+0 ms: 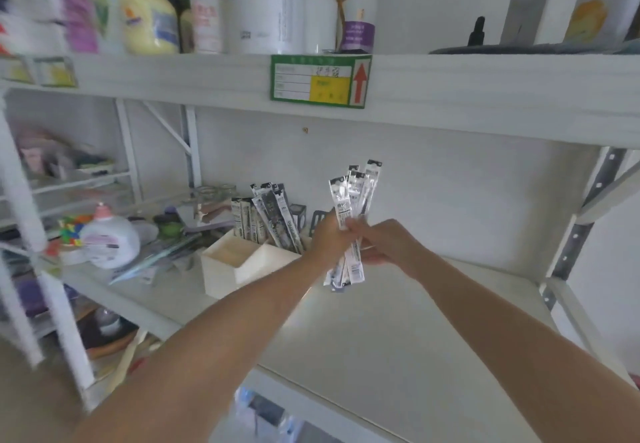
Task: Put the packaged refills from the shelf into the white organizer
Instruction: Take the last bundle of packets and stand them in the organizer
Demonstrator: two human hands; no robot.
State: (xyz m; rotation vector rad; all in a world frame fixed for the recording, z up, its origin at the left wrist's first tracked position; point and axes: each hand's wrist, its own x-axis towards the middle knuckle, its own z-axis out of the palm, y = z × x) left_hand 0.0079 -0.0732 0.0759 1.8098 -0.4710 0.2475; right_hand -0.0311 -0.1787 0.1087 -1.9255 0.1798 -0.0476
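Left hand: my left hand (pixel 327 240) is closed around a fanned bunch of packaged refills (pixel 351 221), gripping them a little below their middle, with the tops spreading upward and the bottom ends hanging under my fist.

Right hand: my right hand (pixel 384 245) meets the bunch from the right, fingertips (pixel 353 226) pinching the packets just above my left fist; I judge it is squaring them up or drawing one out.

Refills in hand: held in the air over the shelf (pixel 398 321), just right of the organizer and not touching it.

White organizer: the organizer (pixel 225 269) stands on the shelf to the left of my hands; its back compartment already holds a standing cluster of refills (pixel 273 221), while the front compartments look empty.

Shelf: the stretch in front of me is bare, so these seem to be the last loose packets.

Handling: thin, long sachets, very light, and the glossy wrap looks slippery; the bunch splays easily and single packets can slide out.

Where to grip: around the middle with a firm whole-hand squeeze, ends aligned, so they go in upright together.

Risk: a loose packet could catch on the compartment wall or on those already inside.
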